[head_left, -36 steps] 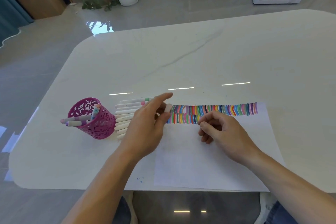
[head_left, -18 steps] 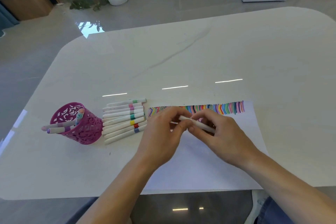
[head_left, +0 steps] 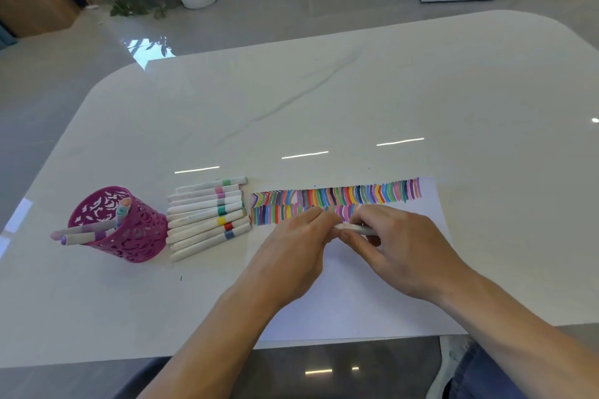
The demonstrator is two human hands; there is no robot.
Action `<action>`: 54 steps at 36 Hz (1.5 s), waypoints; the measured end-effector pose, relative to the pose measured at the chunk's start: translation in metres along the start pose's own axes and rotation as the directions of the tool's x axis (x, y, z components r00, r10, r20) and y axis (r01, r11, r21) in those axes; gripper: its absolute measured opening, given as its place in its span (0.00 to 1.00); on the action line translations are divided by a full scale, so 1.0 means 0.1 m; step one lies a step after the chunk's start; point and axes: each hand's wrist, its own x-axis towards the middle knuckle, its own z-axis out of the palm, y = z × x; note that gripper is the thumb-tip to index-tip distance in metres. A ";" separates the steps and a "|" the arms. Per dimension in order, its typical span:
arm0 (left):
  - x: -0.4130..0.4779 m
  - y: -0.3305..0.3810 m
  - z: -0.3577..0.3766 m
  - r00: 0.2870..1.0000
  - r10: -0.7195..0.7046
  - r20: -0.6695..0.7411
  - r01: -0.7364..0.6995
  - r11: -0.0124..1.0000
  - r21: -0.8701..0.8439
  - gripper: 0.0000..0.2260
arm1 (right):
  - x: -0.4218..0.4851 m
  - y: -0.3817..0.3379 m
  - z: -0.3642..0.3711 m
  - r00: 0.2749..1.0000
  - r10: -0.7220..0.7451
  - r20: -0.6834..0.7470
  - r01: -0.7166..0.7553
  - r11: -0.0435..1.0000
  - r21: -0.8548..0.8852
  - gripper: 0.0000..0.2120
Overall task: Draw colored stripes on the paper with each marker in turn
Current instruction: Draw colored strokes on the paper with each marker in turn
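Note:
A white sheet of paper (head_left: 350, 308) lies on the table with two rows of coloured stripes (head_left: 337, 197) along its far edge. Over the paper, just below the stripes, both hands meet on one white marker (head_left: 356, 229). My left hand (head_left: 291, 256) pinches its left end. My right hand (head_left: 398, 253) grips the barrel. The marker's colour and tip are hidden by the fingers. Several white markers (head_left: 207, 217) with coloured bands lie side by side left of the paper.
A magenta cut-out pen cup (head_left: 129, 233) at the left holds a few markers that lean out to the left. The white table (head_left: 324, 100) stretches far behind the paper. Its front edge runs just below the sheet.
My left hand came away from the row of markers and joined my right hand on a marker over the paper. The hands have closed in toward each other along it.

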 end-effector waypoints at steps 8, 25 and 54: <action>-0.01 0.00 -0.04 0.998 0.036 -0.050 -0.038 0.999 -0.024 0.10 | 0.00 -0.04 -0.01 0.998 0.007 0.068 -0.005 1.000 -0.031 0.21; 0.00 -0.07 -0.02 0.979 0.023 -0.201 -0.030 0.999 -0.036 0.09 | 0.02 0.00 -0.01 0.994 0.106 0.010 -0.107 0.993 0.050 0.27; 0.21 -0.06 0.30 0.990 -0.067 -0.122 0.064 0.998 -0.029 0.10 | 0.02 0.21 -0.08 0.934 0.347 -0.083 -0.206 0.715 0.669 0.18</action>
